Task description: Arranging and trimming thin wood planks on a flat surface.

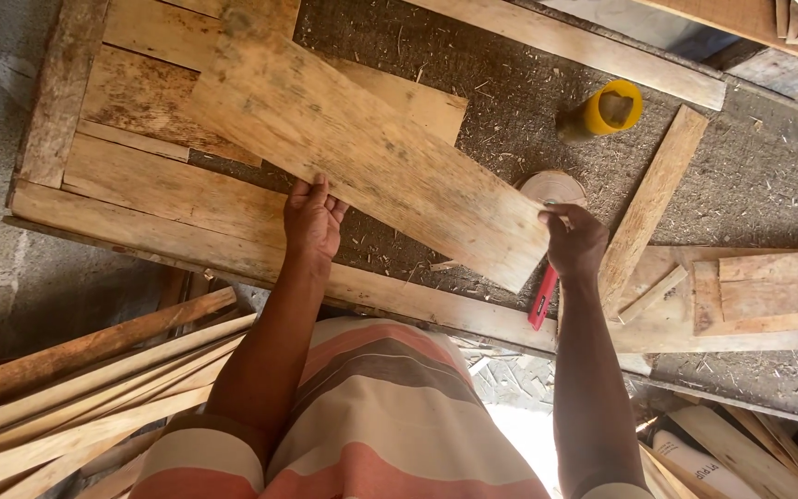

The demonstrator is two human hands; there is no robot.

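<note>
Wooden board (371,152) slanted over workbench (140,199), left hand (312,222) fingers gripping its lower edge, right hand (573,242) pinching its corner

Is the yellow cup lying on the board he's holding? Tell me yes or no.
No. The yellow cup lies on the bench beyond the board, apart from it.

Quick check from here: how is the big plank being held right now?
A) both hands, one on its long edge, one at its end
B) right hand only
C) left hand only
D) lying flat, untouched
A: the left hand grips the plank along its lower long edge, while the right hand holds its near end.
</note>
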